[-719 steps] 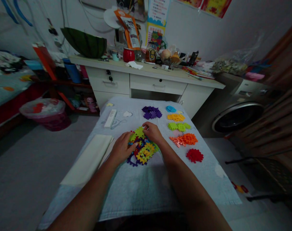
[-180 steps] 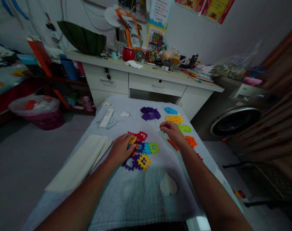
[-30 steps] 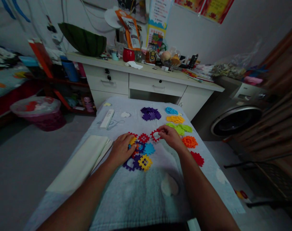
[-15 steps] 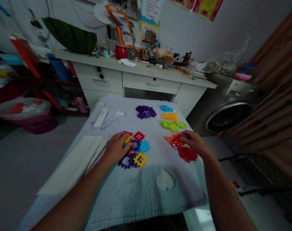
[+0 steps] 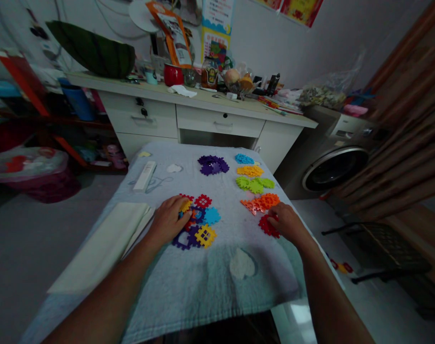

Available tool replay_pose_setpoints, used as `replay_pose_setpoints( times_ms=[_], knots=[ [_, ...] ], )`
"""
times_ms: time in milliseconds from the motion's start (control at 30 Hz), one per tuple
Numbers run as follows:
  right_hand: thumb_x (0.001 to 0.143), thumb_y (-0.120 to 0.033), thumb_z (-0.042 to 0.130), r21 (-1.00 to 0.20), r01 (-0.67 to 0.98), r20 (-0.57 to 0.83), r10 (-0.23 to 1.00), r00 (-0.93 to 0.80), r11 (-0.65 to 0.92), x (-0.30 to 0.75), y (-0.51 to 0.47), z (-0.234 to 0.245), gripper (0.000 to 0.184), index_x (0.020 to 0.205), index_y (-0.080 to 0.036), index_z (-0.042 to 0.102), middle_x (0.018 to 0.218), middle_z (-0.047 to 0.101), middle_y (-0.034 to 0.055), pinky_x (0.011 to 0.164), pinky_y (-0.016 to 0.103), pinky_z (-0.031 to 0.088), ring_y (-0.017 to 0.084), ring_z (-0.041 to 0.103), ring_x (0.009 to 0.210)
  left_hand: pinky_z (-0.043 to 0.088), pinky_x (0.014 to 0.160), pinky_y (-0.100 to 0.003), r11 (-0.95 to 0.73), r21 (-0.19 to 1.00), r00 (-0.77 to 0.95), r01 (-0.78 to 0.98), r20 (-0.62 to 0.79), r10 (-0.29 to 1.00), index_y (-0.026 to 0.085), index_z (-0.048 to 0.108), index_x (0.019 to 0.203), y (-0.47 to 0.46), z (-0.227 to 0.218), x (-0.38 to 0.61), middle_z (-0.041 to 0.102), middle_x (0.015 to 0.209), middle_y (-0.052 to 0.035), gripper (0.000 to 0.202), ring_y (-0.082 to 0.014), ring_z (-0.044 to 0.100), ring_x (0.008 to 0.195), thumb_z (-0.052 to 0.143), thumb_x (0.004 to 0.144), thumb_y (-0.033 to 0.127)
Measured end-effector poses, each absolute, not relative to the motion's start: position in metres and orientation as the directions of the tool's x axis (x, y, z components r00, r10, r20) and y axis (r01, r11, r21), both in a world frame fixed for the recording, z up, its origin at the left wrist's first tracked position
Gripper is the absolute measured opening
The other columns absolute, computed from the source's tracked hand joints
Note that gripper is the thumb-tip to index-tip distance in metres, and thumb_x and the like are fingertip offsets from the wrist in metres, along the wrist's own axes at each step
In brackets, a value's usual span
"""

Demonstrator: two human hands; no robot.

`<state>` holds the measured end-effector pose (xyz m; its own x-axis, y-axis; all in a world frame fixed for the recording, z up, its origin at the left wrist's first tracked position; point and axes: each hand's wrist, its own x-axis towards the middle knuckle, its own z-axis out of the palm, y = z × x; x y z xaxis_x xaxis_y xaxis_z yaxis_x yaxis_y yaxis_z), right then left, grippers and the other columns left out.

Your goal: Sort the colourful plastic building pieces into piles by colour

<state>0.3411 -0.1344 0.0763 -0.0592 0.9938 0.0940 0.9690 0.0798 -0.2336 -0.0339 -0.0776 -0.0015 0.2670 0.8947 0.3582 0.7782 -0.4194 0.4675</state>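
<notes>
On the towel-draped bench (image 5: 203,282), most of the plastic tiles already lie grouped by colour. A column of piles runs down the right side: blue (image 5: 244,158) farthest off, then yellow (image 5: 250,170), green (image 5: 255,184), orange (image 5: 262,202) and red (image 5: 265,224) nearest. A purple pile (image 5: 213,165) sits apart, to the left of the blue one.

What looks unsorted is the mixed cluster (image 5: 199,224) at the middle of the towel, a handful of red, blue, yellow, purple and orange tiles, touching or hooked together. Judged from the layout, the greater part is done and only this small cluster is left to split up.

The left hand (image 5: 167,220) lies palm down on the cluster's left edge, fingers bent over a yellow tile. Whether it grips a tile or only presses on the cluster cannot be told. The right hand (image 5: 287,223) is palm down at the red pile, fingertips on a red tile and covering part of the pile. Whether they pinch that tile or merely rest on it cannot be told either.

Left of the cluster lie a folded cloth (image 5: 102,246) and, farther back, a remote (image 5: 144,176), both well apart from the piles.
</notes>
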Motion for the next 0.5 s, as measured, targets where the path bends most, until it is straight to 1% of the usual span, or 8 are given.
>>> replay_pose_setpoints(
  times_ms=[67,133,167,267,333,400,500],
  knots=[
    [0.073,-0.015,0.063,-0.168,0.984,0.122,0.992,-0.044,0.064,0.337,-0.132,0.077,0.008,0.074,-0.018,0.07,0.084,0.064,0.0103,0.077,0.033,0.04,0.021,0.057,0.08,0.041,0.104,-0.048,-0.419,0.472,0.262,0.776,0.364,0.894,0.021,0.059,0.119,-0.078,-0.002,-0.034,0.061,0.125,-0.0107,0.038,-0.0281,0.054,0.119,0.048,0.089,0.041],
    [0.076,-0.019,0.066,-0.139,0.988,0.144,0.988,-0.049,0.069,0.327,-0.127,0.079,0.012,0.086,-0.017,0.073,0.093,0.064,0.0132,0.082,0.036,0.04,0.024,0.057,0.088,0.041,0.104,-0.048,-0.418,0.473,0.262,0.775,0.362,0.895,0.021,0.059,0.119,-0.078,-0.002,-0.034,0.062,0.125,-0.0102,0.037,-0.0279,0.054,0.119,0.048,0.089,0.04],
    [0.078,-0.022,0.066,-0.146,0.985,0.148,0.986,-0.071,0.093,0.319,-0.124,0.08,0.015,0.091,-0.017,0.073,0.096,0.064,0.0137,0.084,0.037,0.04,0.025,0.057,0.091,0.041,0.104,-0.048,-0.419,0.473,0.265,0.775,0.359,0.895,0.021,0.059,0.118,-0.078,-0.002,-0.034,0.062,0.125,-0.0101,0.037,-0.0278,0.054,0.119,0.048,0.089,0.04],
    [0.083,-0.025,0.065,-0.235,0.944,0.156,0.967,-0.2,0.233,0.286,-0.112,0.083,0.018,0.099,-0.018,0.071,0.098,0.064,0.012,0.088,0.038,0.04,0.026,0.056,0.095,0.041,0.104,-0.047,-0.421,0.47,0.274,0.776,0.35,0.896,0.021,0.059,0.118,-0.078,0.0,-0.034,0.061,0.125,-0.01,0.037,-0.0275,0.054,0.12,0.047,0.09,0.041],
    [0.083,-0.025,0.067,-0.303,0.893,0.162,0.941,-0.297,0.334,0.258,-0.102,0.083,0.022,0.104,-0.019,0.069,0.102,0.064,0.011,0.092,0.04,0.039,0.026,0.056,0.099,0.041,0.105,-0.046,-0.421,0.466,0.278,0.779,0.345,0.897,0.02,0.059,0.119,-0.078,0.001,-0.033,0.061,0.126,-0.0105,0.038,-0.0274,0.054,0.12,0.047,0.09,0.041],
    [0.082,-0.025,0.068,-0.35,0.848,0.15,0.918,-0.368,0.397,0.23,-0.091,0.079,0.024,0.106,-0.019,0.068,0.105,0.064,0.0112,0.092,0.04,0.04,0.026,0.056,0.1,0.041,0.104,-0.046,-0.42,0.463,0.28,0.781,0.341,0.897,0.019,0.059,0.12,-0.078,0.002,-0.033,0.061,0.126,-0.0112,0.039,-0.0276,0.054,0.119,0.047,0.09,0.041],
    [0.08,-0.023,0.069,-0.365,0.811,0.164,0.889,-0.428,0.458,0.193,-0.073,0.065,0.033,0.112,-0.02,0.065,0.11,0.063,0.0106,0.094,0.04,0.04,0.025,0.055,0.105,0.041,0.105,-0.047,-0.415,0.463,0.269,0.783,0.349,0.898,0.019,0.059,0.12,-0.078,0.0,-0.033,0.061,0.126,-0.0109,0.038,-0.0276,0.054,0.119,0.049,0.089,0.04]
  ],
)
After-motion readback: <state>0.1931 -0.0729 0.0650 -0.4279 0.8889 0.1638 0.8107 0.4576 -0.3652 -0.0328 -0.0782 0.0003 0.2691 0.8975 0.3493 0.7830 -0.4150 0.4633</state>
